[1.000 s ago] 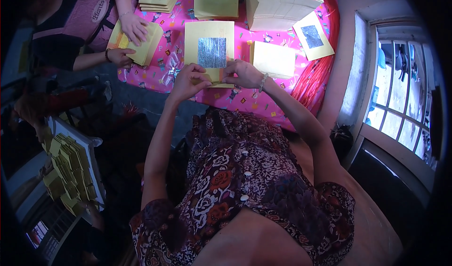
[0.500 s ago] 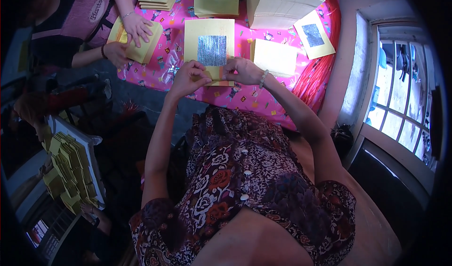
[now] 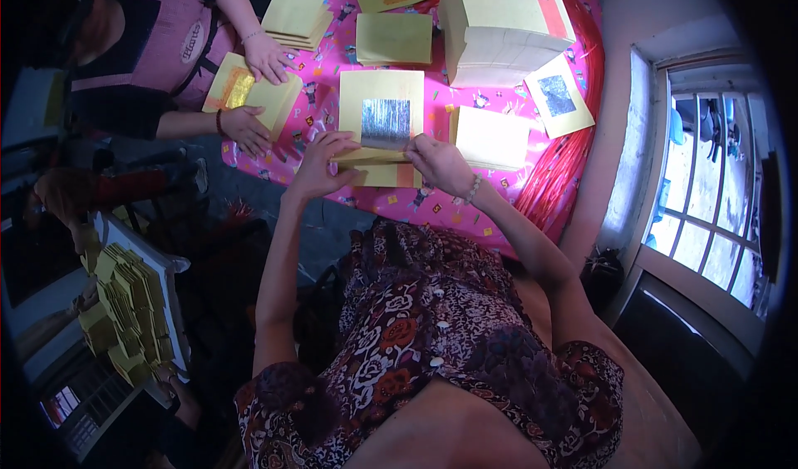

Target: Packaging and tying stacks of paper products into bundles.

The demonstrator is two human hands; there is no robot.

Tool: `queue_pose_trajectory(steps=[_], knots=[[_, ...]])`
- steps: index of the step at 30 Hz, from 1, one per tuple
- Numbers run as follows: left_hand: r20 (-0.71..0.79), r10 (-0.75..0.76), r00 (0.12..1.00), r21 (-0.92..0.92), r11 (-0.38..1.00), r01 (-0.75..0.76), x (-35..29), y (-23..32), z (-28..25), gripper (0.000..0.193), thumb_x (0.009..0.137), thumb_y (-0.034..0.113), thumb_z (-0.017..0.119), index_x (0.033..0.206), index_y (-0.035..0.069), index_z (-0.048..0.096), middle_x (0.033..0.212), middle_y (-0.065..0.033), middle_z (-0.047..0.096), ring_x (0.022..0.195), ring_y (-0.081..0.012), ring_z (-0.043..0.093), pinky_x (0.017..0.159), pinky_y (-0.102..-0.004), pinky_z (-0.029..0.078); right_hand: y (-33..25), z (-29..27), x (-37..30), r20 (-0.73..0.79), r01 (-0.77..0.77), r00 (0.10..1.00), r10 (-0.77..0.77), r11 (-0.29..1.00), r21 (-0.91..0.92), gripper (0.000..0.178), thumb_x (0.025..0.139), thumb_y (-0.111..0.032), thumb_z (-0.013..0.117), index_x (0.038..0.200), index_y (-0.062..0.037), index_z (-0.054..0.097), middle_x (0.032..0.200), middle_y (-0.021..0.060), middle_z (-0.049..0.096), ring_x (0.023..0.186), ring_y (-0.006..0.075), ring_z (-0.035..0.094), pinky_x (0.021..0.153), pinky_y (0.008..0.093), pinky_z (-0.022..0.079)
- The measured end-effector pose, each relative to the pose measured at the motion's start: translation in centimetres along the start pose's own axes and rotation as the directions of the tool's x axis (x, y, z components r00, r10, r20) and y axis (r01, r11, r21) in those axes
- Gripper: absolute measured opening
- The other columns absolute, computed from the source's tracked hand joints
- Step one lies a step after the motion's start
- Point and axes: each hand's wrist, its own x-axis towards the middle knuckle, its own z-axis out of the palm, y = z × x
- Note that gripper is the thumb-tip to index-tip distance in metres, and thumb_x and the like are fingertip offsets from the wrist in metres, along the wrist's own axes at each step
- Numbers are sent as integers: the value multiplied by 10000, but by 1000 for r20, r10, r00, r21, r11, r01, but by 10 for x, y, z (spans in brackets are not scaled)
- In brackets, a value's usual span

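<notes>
A yellow paper sheet with a silver foil square lies in front of me, its near edge raised and curled toward the foil. Beneath that edge another yellow sheet with an orange band shows. At the right end of the curled edge, my right hand pinches the paper between thumb and fingers. My left hand is at the left end, fingers bent over the edge and thumb below, closed loosely on the same sheet.
Pink patterned cloth covers the table. A tall paper block stands behind, with a pale paper stack, a loose foil sheet and red strands at right. At left, a co-worker's hands press a gold-foil sheet.
My hands have moved apart along the near edge, and the left fingers have spread somewhat. The edge now stands curled up. The whole view has shifted, so the table sits lower.
</notes>
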Motion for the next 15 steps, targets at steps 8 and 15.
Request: queue_pose_trajectory(steps=[8, 15], knots=[[-236, -170, 957, -141, 980, 140, 17, -14, -3, 198, 796, 136, 679, 962, 34, 645, 926, -131, 660, 872, -313, 597, 812, -400, 459, -27, -34, 0, -101, 34, 995, -18, 987, 155, 332, 864, -243, 649, 1064, -8, 526, 981, 156, 581, 940, 315, 606, 837, 393, 484], [-300, -228, 926, -151, 970, 190, 36, 0, -11, 238, 820, 217, 686, 907, 17, 589, 726, -110, 589, 669, -268, 545, 608, -386, 452, -9, -13, 14, -288, -269, 892, 349, 921, 282, 325, 850, -271, 684, 896, 23, 552, 859, 153, 567, 787, 277, 614, 702, 367, 515]])
